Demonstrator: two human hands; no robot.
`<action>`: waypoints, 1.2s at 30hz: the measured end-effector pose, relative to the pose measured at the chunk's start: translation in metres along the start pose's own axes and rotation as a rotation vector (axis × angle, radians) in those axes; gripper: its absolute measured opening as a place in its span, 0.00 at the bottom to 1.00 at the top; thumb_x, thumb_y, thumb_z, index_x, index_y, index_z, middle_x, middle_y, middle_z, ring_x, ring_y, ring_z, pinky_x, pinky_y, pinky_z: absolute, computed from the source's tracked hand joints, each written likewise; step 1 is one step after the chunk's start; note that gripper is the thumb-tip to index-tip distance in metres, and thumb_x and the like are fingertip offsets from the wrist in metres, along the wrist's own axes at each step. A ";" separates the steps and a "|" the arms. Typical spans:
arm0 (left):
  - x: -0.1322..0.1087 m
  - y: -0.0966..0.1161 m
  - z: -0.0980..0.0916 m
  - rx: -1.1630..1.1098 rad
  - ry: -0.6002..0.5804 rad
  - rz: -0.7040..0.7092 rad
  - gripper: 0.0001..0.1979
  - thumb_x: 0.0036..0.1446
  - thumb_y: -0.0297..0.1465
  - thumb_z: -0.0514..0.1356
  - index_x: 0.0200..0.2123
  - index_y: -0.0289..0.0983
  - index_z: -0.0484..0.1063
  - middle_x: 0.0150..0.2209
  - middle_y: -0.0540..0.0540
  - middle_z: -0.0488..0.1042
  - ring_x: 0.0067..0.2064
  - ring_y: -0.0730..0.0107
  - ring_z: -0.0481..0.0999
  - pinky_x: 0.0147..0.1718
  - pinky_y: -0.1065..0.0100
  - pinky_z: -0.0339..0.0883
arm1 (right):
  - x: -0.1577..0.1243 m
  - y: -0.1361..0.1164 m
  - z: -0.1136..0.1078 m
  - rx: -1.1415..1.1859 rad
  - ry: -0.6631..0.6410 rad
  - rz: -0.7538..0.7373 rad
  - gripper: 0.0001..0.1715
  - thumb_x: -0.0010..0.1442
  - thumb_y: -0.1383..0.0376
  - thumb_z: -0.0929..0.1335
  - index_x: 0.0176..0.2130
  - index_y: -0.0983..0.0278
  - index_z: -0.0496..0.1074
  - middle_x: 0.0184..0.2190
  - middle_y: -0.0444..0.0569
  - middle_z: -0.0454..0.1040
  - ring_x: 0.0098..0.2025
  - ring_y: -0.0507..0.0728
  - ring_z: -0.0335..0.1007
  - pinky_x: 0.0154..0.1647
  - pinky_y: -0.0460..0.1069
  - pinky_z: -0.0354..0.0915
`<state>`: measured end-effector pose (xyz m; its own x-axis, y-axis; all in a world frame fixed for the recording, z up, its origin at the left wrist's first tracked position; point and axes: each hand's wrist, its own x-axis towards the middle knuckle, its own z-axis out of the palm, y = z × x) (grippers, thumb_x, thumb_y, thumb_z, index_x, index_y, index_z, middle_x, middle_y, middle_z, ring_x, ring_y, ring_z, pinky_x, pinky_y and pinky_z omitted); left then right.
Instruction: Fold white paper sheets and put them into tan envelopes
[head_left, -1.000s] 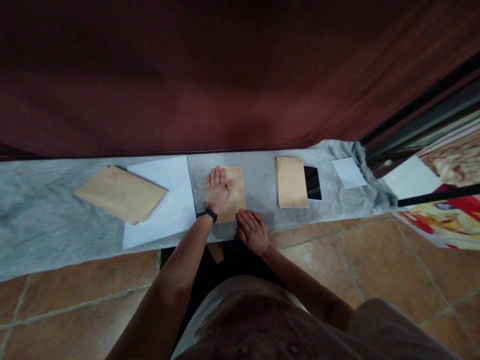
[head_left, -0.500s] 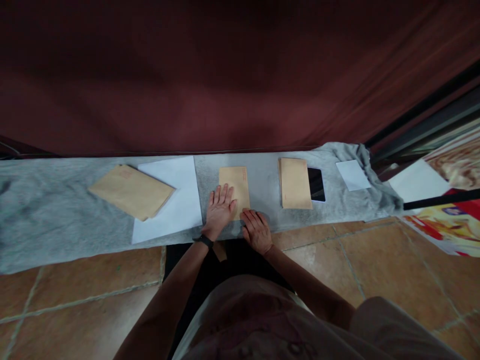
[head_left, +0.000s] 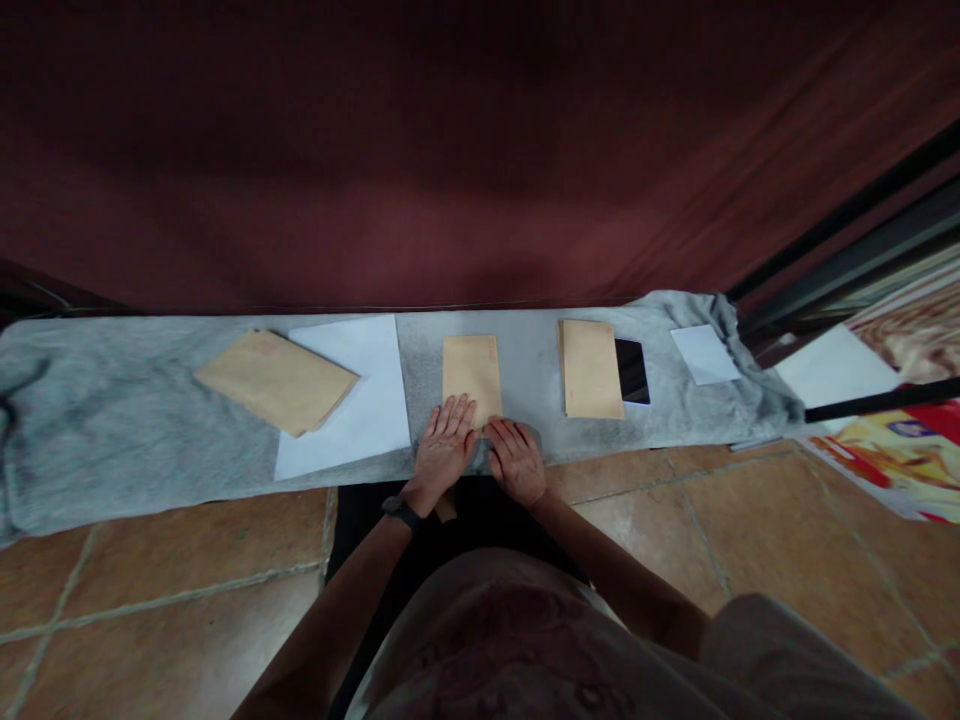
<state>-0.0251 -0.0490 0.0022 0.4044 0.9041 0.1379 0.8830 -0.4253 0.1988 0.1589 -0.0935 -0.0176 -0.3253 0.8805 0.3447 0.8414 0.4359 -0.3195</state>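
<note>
A brown envelope [head_left: 472, 374] lies flat on the grey cloth [head_left: 135, 420] straight in front of me. My left hand [head_left: 442, 450], with a dark band at the wrist, rests flat at the envelope's near left corner, fingers stretched out. My right hand [head_left: 514, 460] lies flat beside it at the near right corner, fingers spread. Both sets of fingertips touch the envelope's near edge.
Left of the hands a stack of brown envelopes [head_left: 277, 382] overlaps a white sheet [head_left: 360, 400]. To the right lie another brown envelope [head_left: 590, 368], a dark phone [head_left: 631, 369] and a small white paper [head_left: 705, 354]. Brown floor tiles [head_left: 150, 560] run below; a dark red curtain [head_left: 450, 150] hangs behind.
My left hand slid back along the envelope from its upper part to its near edge. The right hand stayed near the lower right corner. The view shifted slightly.
</note>
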 end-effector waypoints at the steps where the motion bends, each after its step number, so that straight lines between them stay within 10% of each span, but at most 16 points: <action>1: -0.003 0.002 0.000 0.001 -0.005 -0.001 0.29 0.72 0.35 0.45 0.72 0.34 0.55 0.73 0.42 0.55 0.75 0.56 0.49 0.72 0.48 0.47 | 0.000 0.000 -0.001 0.004 -0.005 0.005 0.27 0.71 0.63 0.62 0.67 0.66 0.65 0.67 0.55 0.68 0.69 0.61 0.61 0.72 0.60 0.53; 36: -0.033 0.021 -0.006 0.025 -0.023 0.113 0.29 0.69 0.43 0.55 0.71 0.50 0.59 0.74 0.41 0.51 0.74 0.49 0.51 0.71 0.41 0.45 | 0.106 0.045 0.021 -0.074 -0.216 0.079 0.34 0.74 0.58 0.58 0.73 0.67 0.53 0.74 0.55 0.51 0.76 0.61 0.46 0.75 0.61 0.44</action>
<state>-0.0218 -0.0883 0.0076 0.5071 0.8512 0.1356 0.8369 -0.5239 0.1586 0.1532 0.0237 -0.0141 -0.3357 0.9340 0.1220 0.8944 0.3567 -0.2698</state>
